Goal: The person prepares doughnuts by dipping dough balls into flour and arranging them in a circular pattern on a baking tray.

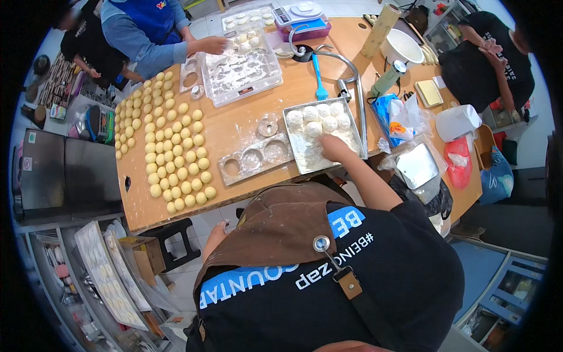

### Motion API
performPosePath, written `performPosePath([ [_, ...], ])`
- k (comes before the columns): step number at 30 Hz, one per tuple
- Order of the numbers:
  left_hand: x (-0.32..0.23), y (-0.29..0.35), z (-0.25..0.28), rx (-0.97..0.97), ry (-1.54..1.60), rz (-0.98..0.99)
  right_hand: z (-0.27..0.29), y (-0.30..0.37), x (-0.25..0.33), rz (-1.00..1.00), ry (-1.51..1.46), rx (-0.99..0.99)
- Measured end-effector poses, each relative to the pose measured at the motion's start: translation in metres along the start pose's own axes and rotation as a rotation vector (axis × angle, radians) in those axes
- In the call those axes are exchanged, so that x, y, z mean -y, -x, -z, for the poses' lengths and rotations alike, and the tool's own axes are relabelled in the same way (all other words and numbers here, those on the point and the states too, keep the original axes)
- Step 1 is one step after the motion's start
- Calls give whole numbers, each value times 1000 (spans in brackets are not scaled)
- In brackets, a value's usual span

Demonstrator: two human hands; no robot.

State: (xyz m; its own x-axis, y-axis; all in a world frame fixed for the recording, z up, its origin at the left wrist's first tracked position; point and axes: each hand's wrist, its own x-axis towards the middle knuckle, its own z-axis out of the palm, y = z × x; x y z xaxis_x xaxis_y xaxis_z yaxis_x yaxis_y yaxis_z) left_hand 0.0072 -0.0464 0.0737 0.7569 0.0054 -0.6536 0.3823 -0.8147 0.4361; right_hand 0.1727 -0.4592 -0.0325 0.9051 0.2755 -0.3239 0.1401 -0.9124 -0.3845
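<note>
My right hand [335, 149] reaches into a rectangular metal tray [306, 157] dusted with white flour. Its fingers are bunched and point down beside the floured dough balls [314, 128]; whatever they may hold is hidden. Several of these balls sit in rows in the tray's far half. Low in front of the table, my left hand [216, 239] hangs beside the brown apron [267, 220], its fingers mostly hidden. Left of the tray lies a floury board with three round holes [261, 172], and beyond it a small clear round piece [268, 127].
Many yellow dough balls [182, 174] cover the table's left side. Across the table, another person's hand [212, 45] is over a floured plastic tray [240, 85]. A blue brush [318, 76], metal mixer hook-like tube [359, 111], green bottle [387, 80] and white jug [457, 123] stand or lie rightward.
</note>
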Motion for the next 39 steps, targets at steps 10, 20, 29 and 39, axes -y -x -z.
performPosePath([
  [10,11,0,-5,-30,0,-23,11,11,-11,-73,116,-59],
  [20,27,-6,-14,1,41,-69,9,22,-55,-212,24,-93],
  [29,32,-20,-8,4,5,-147,-12,23,-10,-366,-67,-65],
  [39,83,-32,-3,-15,20,-88,-7,-2,8,-301,70,-120],
])
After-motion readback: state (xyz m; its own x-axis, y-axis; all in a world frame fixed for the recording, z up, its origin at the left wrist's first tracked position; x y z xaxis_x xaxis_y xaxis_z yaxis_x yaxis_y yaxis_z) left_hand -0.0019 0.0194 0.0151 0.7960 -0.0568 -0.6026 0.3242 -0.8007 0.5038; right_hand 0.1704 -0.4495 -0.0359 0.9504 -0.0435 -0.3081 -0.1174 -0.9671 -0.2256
